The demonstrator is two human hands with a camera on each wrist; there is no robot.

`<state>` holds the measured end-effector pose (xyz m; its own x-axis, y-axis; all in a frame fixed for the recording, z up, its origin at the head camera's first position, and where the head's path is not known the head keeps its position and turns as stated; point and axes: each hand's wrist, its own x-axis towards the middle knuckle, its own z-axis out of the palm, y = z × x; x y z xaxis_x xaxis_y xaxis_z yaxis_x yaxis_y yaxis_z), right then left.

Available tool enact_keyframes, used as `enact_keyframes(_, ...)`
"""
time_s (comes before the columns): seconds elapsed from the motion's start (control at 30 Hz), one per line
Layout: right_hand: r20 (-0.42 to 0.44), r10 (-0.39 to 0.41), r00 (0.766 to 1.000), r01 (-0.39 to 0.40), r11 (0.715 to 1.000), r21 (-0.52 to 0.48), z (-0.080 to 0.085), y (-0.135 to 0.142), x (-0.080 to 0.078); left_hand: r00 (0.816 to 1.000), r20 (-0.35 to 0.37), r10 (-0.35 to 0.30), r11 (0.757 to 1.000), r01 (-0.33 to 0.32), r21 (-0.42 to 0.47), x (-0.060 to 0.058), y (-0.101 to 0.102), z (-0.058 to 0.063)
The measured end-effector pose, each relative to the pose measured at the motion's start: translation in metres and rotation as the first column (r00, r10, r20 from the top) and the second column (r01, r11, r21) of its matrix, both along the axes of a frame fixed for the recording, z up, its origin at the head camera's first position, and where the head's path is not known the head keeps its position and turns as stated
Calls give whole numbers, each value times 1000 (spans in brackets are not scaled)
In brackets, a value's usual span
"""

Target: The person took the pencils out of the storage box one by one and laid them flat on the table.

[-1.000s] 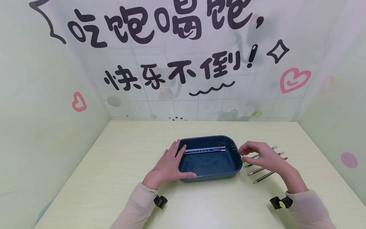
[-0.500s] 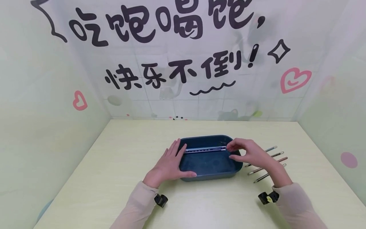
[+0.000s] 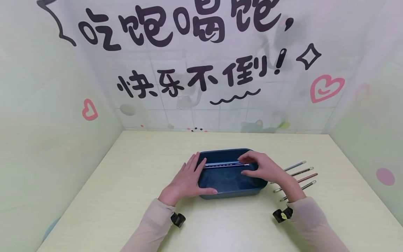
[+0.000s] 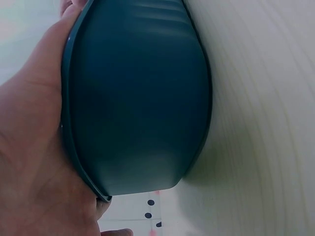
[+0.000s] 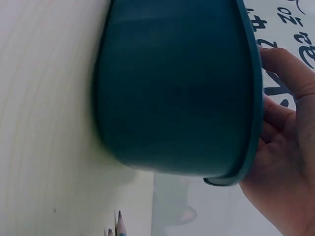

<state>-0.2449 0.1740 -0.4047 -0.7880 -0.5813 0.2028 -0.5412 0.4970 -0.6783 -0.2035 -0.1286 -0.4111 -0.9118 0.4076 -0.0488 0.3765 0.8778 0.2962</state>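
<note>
A dark blue rectangular plastic box (image 3: 226, 178) with rounded corners stands on the table. My left hand (image 3: 186, 184) lies spread over its left end, fingers straight across the rim and thumb along the front edge. The box's outer wall (image 4: 138, 98) fills the left wrist view beside the palm. Inside the box, pencils (image 3: 220, 165) lie side by side along the back. My right hand (image 3: 263, 167) hovers over the right end, fingers bent and thumb apart, its fingertips close to the pencils' right ends. Nothing shows between thumb and fingers in the right wrist view.
Several pencils (image 3: 308, 177) lie slanted on the light wooden table (image 3: 151, 154), right of the box and partly behind my right forearm. Their sharpened tips (image 5: 119, 223) show low in the right wrist view. Printed cloth walls (image 3: 201, 119) enclose the table at back and sides.
My right hand has moved left from beside the box's right rim to over its inside, near the pencils' ends. The left hand stays on the left end.
</note>
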Motion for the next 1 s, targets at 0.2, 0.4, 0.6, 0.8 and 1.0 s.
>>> enact_keyframes(0.2,26,1,1000,-2,1000,4,-6,-9,-5,1000,-3,0,1000,0,-8,0,1,1)
enact_keyframes(0.4,26,-5,1000,5,1000,5,-10,-17,-10,1000,-3,0,1000,0,-13,-1,1,0)
enact_keyframes(0.6,39,-44,998,41,997,64,-11,-24,-14,1000,0,4,1000,-4,-16,-1,1,0)
enact_keyframes(0.8,44,-81,996,75,991,115,-15,-29,-18,1000,2,3,1000,-3,-12,-1,1,1)
enact_keyframes(1.0,46,-92,995,82,978,194,-18,-34,-22,1000,7,5,1000,-5,-12,0,1,0)
